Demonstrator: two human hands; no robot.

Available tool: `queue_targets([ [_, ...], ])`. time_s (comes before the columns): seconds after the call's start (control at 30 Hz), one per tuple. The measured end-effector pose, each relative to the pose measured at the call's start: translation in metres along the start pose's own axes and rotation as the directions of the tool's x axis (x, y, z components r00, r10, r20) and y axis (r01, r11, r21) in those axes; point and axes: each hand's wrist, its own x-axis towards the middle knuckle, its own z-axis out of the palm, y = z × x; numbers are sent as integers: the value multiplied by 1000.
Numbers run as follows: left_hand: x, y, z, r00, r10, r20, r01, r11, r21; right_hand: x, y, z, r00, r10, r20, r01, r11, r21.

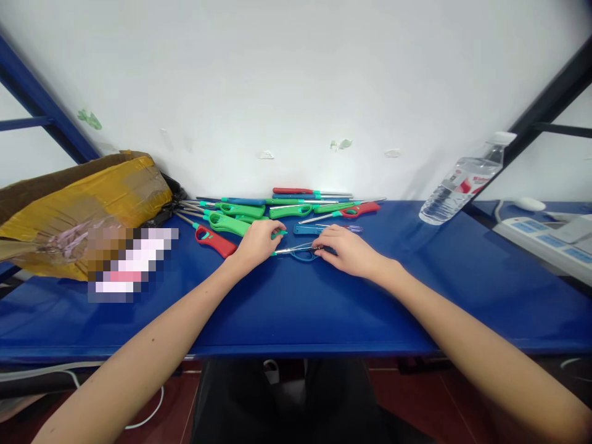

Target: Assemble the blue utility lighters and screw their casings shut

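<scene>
My left hand [259, 240] is closed, its fingers curled around a long-necked lighter. The lighter's teal collar and thin metal stem [283, 251] stick out to the right, while its handle is hidden under the hand. Opposite, my right hand [345, 250] has its fingertips pinched together at the stem's far end, beside a blue loop-shaped part [304, 255]. What exactly sits between those fingertips is too small to make out. Just behind the hands lies a blue lighter [308, 229]. To the left are a green lighter [229, 224] and a red lighter [215, 240].
More red, green and blue lighters [291, 210] lie along the white wall. A taped cardboard box [92, 203] stands at the left of the blue table [287, 320]. A water bottle [462, 179] leans at right, near a white power strip [546, 240].
</scene>
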Motion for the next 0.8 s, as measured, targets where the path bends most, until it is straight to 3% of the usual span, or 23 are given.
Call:
queue_targets([
  [0.1,-2,8,-3,998,-57,-3,55,969,-241,0,-1,-1,1000,1,3,-1,1000,-10],
  [0.2,-5,21,-8,994,-100,45,109,848,-518,0,-1,-1,1000,-5,1,5,1000,-25],
  [0.3,-8,32,-11,986,-100,133,164,716,-678,0,-2,-1,1000,-5,-4,5,999,-35],
  [0.4,-11,39,-13,970,-112,215,237,627,-742,0,-2,-1,1000,0,-11,0,999,-42],
  [0.57,-12,43,-15,949,-176,261,314,549,-775,-1,-2,-3,999,-1,-44,-1,999,-43],
  [0.67,-11,42,-15,942,-197,271,335,519,-786,-3,-5,-4,990,-4,-138,1,1000,-20],
  [0.8,-11,43,-13,953,-210,218,300,550,-779,-2,-13,-3,960,-22,-280,29,999,21],
])
